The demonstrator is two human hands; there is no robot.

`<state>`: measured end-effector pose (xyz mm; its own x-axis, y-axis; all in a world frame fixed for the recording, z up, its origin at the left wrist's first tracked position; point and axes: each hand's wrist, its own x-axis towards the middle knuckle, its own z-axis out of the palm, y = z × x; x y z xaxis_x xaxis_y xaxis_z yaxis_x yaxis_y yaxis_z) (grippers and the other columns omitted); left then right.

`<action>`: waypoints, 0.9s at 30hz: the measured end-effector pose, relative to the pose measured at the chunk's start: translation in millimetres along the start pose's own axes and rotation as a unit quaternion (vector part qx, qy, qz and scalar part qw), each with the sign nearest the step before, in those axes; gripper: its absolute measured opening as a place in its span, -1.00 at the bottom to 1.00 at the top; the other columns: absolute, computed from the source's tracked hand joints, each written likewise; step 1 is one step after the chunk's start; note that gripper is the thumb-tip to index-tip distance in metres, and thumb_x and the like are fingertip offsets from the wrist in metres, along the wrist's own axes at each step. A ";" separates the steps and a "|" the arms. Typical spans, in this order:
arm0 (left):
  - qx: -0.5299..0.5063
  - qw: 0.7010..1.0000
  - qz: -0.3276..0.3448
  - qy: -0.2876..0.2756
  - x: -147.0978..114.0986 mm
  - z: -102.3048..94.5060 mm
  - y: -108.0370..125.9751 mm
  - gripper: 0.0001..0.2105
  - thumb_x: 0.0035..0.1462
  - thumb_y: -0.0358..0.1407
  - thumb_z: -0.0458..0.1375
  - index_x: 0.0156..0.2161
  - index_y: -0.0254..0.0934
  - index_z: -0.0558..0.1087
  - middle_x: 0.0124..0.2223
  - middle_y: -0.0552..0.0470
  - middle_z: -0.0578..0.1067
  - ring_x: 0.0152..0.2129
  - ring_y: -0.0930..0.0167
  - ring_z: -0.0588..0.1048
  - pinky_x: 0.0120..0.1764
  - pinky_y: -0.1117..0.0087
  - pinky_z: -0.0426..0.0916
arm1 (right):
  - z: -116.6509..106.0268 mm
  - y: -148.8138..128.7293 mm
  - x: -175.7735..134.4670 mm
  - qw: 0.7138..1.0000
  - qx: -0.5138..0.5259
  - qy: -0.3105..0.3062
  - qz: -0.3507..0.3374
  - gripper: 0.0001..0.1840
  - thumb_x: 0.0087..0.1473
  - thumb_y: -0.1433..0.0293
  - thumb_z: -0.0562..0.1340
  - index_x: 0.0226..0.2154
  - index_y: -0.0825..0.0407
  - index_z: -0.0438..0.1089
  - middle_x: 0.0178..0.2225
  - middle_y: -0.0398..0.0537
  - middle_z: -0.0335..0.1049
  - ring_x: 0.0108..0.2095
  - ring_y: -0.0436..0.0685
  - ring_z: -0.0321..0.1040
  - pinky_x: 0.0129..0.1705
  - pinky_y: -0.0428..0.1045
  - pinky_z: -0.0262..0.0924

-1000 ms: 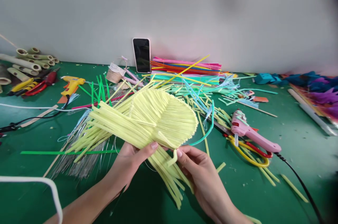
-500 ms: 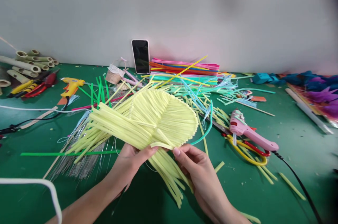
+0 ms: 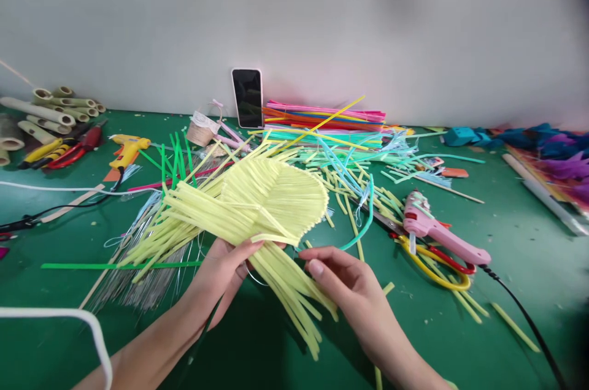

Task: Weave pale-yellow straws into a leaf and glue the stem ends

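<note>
My left hand point(image 3: 225, 267) grips a leaf shape point(image 3: 276, 200) made of pale yellow-green pipe cleaners, thumb on top at its lower end. Its rows slant out from a middle seam, and the right edge is bumpy. Loose pipe-cleaner ends point(image 3: 289, 292) fan out below the thumb, and another bundle point(image 3: 197, 212) spreads to the left. One bent stem point(image 3: 276, 238) lies across the leaf's lower edge. My right hand point(image 3: 350, 286) hovers just right of that edge, thumb and forefinger slightly apart, with nothing visible between them. A thin pale loop point(image 3: 255, 273) hangs beneath the left hand.
On the green table point(image 3: 460, 341) lie a pink glue gun point(image 3: 444, 237), yellow-handled scissors point(image 3: 427, 267), a yellow glue gun point(image 3: 129, 151), pliers point(image 3: 78, 145) and wire stems point(image 3: 147, 286). A phone point(image 3: 248, 99) leans on the wall beside bundled coloured pipe cleaners point(image 3: 326, 114).
My right hand has let go of the leaf's lower edge and drawn slightly away. The leaf has tilted and shifted a little left, still in my left hand.
</note>
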<state>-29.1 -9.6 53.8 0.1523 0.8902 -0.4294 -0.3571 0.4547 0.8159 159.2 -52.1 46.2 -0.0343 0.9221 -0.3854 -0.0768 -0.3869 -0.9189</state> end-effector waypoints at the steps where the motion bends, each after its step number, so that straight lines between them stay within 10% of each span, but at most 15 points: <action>1: -0.003 1.000 0.003 0.005 0.6 0.0 0.1 -0.65 -0.01 -0.29 0.37 -0.08 -0.34 0.57 -0.16 -0.13 0.66 -0.18 0.17 0.63 -0.18 0.36 0.53 | -1.0 0.2 -0.4 0.999 -0.038 -0.015 -0.015 -0.60 0.03 0.04 0.34 -0.27 0.03 0.54 -0.46 -0.15 0.34 -0.46 -0.01 0.13 -0.44 -0.09 0.00; 10: -0.032 0.999 -0.001 0.016 0.5 2.5 1.8 -0.64 0.03 -0.36 0.33 -0.02 -0.31 0.53 -0.13 -0.07 0.65 -0.23 0.24 0.64 -0.21 0.44 0.56 | -3.2 2.6 -1.9 0.958 -0.255 -0.031 -0.128 -0.75 0.15 0.16 0.24 -0.28 -0.05 0.55 -0.45 -0.13 0.50 -0.44 0.06 0.37 -0.37 -0.05 0.24; 15: -0.043 0.999 -0.013 0.030 1.8 -1.4 2.8 -0.63 0.05 -0.38 0.31 0.02 -0.30 0.51 -0.12 -0.07 0.65 -0.23 0.24 0.65 -0.21 0.41 0.56 | -59.8 -15.5 9.9 0.819 -0.451 0.218 -0.280 -0.75 0.16 0.18 0.20 -0.19 -0.06 0.50 -0.21 0.00 0.55 -0.23 0.22 0.47 -0.14 0.09 0.29; 20: -0.058 0.998 -0.016 0.035 4.6 -3.3 2.9 -0.67 0.09 -0.40 0.27 0.00 -0.32 0.52 -0.10 -0.08 0.64 -0.22 0.24 0.64 -0.20 0.41 0.57 | -132.3 -18.3 14.0 0.625 -0.656 0.423 -0.017 -0.51 0.20 0.16 0.02 0.03 0.11 0.33 -0.04 0.39 0.40 0.01 0.57 0.29 -0.12 0.29 0.17; 27: -0.048 0.998 -0.016 0.036 7.5 -2.4 4.2 -0.61 0.09 -0.41 0.27 0.06 -0.32 0.48 -0.12 -0.09 0.65 -0.21 0.23 0.64 -0.20 0.40 0.57 | -151.0 -2.7 14.6 0.597 -0.729 0.327 0.069 -0.57 0.22 0.25 0.03 0.04 0.11 0.31 -0.04 0.30 0.43 -0.06 0.47 0.34 -0.09 0.18 0.10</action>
<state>-31.6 -1.1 53.1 0.0998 0.8690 -0.4846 -0.4395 0.4754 0.7621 309.3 -37.3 30.3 0.4930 0.8697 0.0227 0.8475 -0.4860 0.2136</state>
